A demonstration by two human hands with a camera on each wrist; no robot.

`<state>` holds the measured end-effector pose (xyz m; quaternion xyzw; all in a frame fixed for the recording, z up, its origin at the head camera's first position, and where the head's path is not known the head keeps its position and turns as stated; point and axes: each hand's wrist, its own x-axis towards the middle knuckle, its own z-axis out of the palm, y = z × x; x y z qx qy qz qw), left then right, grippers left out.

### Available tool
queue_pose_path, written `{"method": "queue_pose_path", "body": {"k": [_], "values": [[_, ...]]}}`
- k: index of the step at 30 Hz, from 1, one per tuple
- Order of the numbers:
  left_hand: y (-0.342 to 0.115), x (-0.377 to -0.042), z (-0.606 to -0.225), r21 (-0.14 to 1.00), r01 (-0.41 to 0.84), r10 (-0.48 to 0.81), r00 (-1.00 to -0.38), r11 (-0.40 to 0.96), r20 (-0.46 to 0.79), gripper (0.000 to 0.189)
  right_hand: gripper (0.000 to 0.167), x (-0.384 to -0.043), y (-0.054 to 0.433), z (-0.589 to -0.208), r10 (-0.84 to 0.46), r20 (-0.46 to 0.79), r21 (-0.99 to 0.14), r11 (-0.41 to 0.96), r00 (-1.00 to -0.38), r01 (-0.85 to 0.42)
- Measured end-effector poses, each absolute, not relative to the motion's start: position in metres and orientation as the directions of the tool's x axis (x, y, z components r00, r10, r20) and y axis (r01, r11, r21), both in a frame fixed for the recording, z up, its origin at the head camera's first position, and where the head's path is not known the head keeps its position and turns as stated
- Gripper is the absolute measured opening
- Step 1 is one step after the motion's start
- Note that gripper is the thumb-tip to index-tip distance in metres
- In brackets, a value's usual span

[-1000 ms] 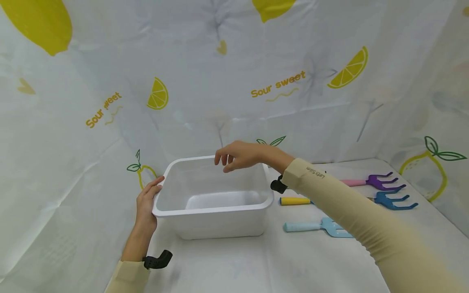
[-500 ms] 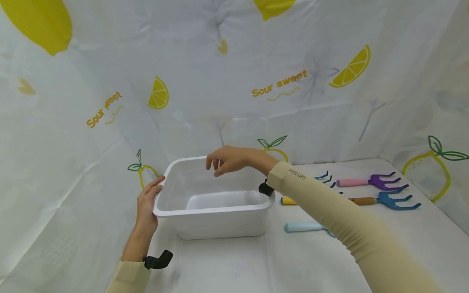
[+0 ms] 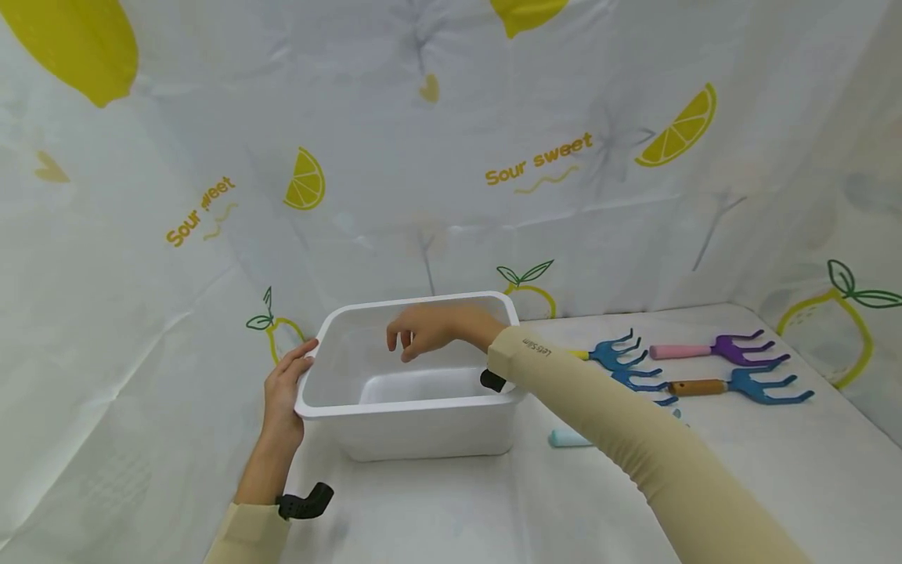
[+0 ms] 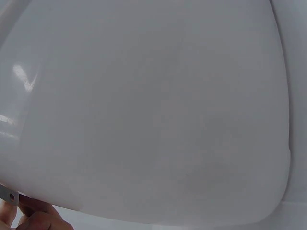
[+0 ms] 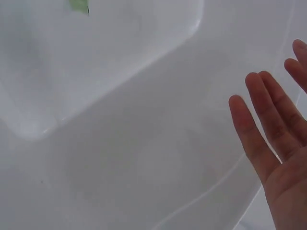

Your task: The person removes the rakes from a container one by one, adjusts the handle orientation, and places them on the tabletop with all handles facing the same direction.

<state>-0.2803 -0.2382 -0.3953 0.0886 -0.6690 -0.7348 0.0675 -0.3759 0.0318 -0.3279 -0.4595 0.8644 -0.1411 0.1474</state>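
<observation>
A white plastic tub [image 3: 423, 429] stands on the white-covered table. At its left side my left hand [image 3: 283, 392] grips the rim; the left wrist view has a few of its fingertips [image 4: 43, 220] beside the tub's outer wall. My right hand [image 3: 428, 329] hangs over the tub's inside, palm down, holding nothing. In the right wrist view its fingers [image 5: 261, 120] are extended and slightly spread above the tub's smooth inner wall. A small pale green patch [image 5: 79, 5] shows at the top of that view, over the tub floor.
Right of the tub lie several small garden hand tools: a purple cultivator [image 3: 740, 347] with a pink handle, a blue one [image 3: 757, 384] with a wooden handle, and another blue one [image 3: 613, 352]. My right sleeve partly covers a light blue handle [image 3: 568, 438]. A lemon-print sheet [image 3: 395, 235] hangs behind.
My right hand has moved left and down into the tub's opening, its sleeve uncovering blue tines and covering more of the light blue tool. The left hand stays at the rim.
</observation>
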Motion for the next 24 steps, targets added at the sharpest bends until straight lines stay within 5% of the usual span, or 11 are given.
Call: {"method": "queue_pose_path", "body": {"k": [16, 24], "values": [[-0.242, -0.282, -0.395, 0.995, -0.012, -0.231, -0.972, -0.101, -0.035, 0.042, 0.027, -0.393, 0.016, -0.344, -0.818, -0.195, -0.382, 0.571, -0.541, -0.726], [-0.24, -0.283, -0.397, 0.994, -0.005, -0.22, -0.975, -0.109, -0.029, 0.043, 0.045, -0.392, 0.012, -0.352, -0.814, -0.226, -0.482, 0.571, -0.535, -0.665]]}}
